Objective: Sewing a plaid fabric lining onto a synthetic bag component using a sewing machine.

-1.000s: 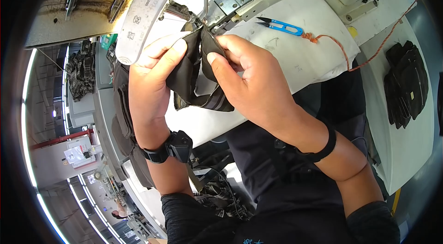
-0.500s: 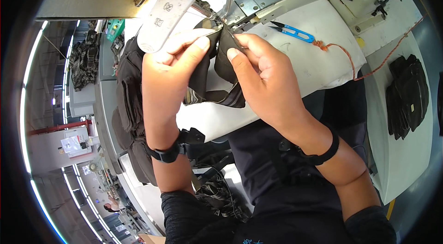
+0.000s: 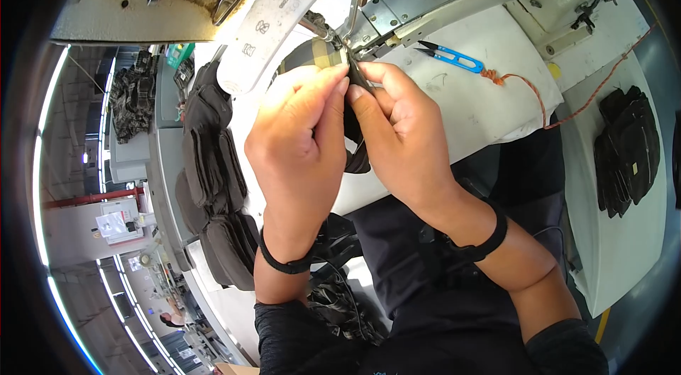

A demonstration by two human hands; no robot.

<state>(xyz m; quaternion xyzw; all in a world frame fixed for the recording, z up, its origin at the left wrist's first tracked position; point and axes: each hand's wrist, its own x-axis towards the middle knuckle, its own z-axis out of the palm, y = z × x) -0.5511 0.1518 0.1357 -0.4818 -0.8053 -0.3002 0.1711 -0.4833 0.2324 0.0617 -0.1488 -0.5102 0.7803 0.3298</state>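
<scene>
Both hands meet at the sewing machine's needle area (image 3: 342, 36). Thumb and forefinger of my left hand (image 3: 301, 137) pinch the edge of a dark fabric piece (image 3: 357, 155). My right hand (image 3: 404, 130) pinches the same piece just to the right, close to the presser foot. The fabric hangs down between the hands, mostly hidden behind my fingers. A part with an olive and yellowish pattern (image 3: 312, 54) curves out beyond my left fingertips; whether it belongs to the same piece I cannot tell.
Blue thread snips (image 3: 454, 57) on an orange cord (image 3: 525, 76) lie right of the needle on the white surface. Stacked dark fabric pieces (image 3: 209, 155) line the left side. Another dark stack (image 3: 628, 148) lies far right. A white machine guard (image 3: 273, 24) slants above my left hand.
My left hand has moved right and turned, its fingertips now close to the right hand's. The fabric, spread between the hands before, is now gathered, and the patterned part shows more.
</scene>
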